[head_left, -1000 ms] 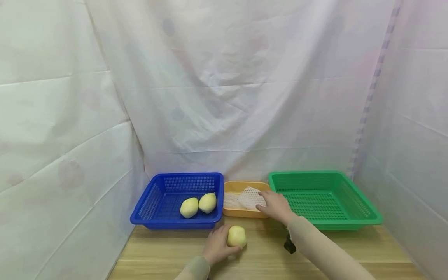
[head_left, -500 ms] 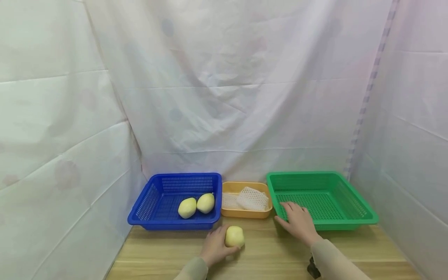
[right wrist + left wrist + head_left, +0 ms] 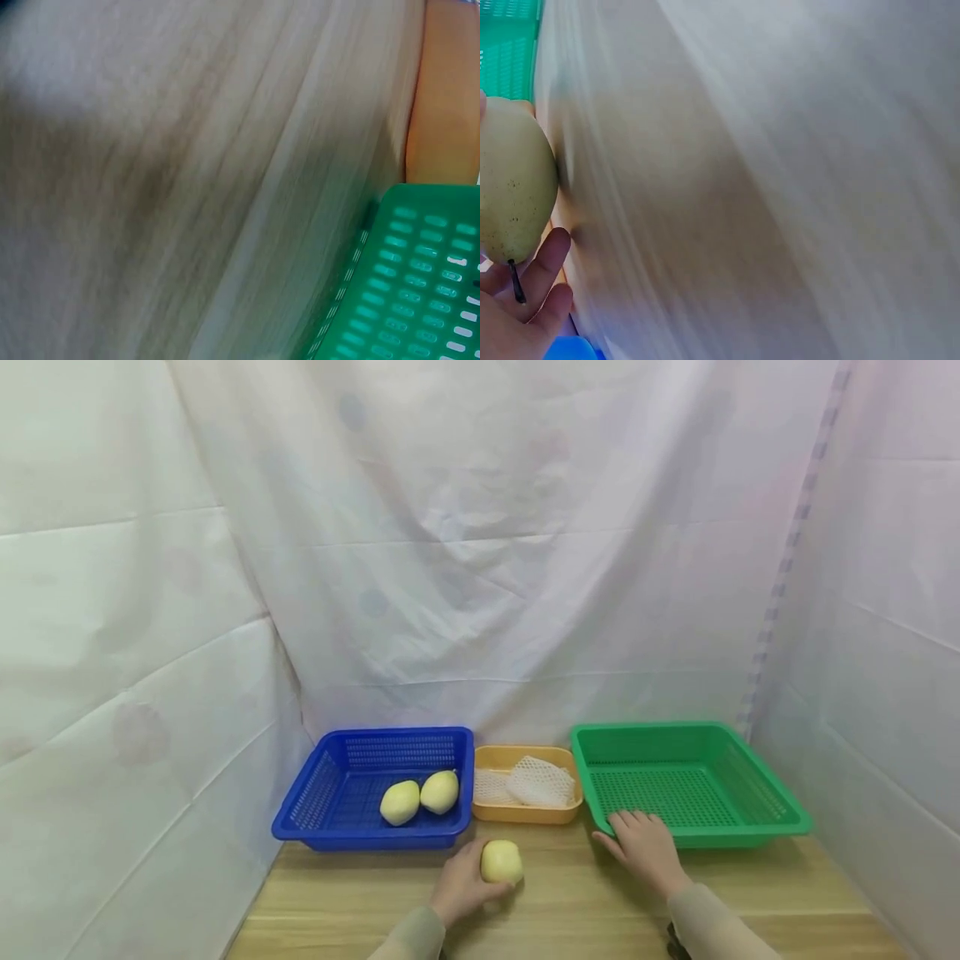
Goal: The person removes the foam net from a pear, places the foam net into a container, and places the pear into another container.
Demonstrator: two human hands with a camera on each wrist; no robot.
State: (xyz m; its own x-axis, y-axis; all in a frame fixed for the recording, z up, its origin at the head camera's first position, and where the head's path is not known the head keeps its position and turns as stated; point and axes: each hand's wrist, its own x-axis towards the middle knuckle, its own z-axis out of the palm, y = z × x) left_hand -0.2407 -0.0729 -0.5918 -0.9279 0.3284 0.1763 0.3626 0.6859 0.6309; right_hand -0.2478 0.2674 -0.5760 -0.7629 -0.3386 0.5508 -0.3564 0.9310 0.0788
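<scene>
My left hand grips a pale yellow pear at the table's middle, thumb on the near side and fingers behind. In the left wrist view the pear shows its dark stem, pointing toward the palm, with curled fingertips beside it. My right hand holds nothing; its loosely bent fingers overlap the front left corner of the green basket. The right wrist view shows the table and the perforated green basket wall, while the hand itself is out of that frame.
A blue basket with two pears stands at the left. Between the baskets sits an orange tray holding white foam netting. White cloth hangs behind and at both sides of the wooden table.
My right hand has left the foam netting in the orange tray and moved right to the green basket, then drawn slightly back to its front corner. The left hand keeps the pear in place.
</scene>
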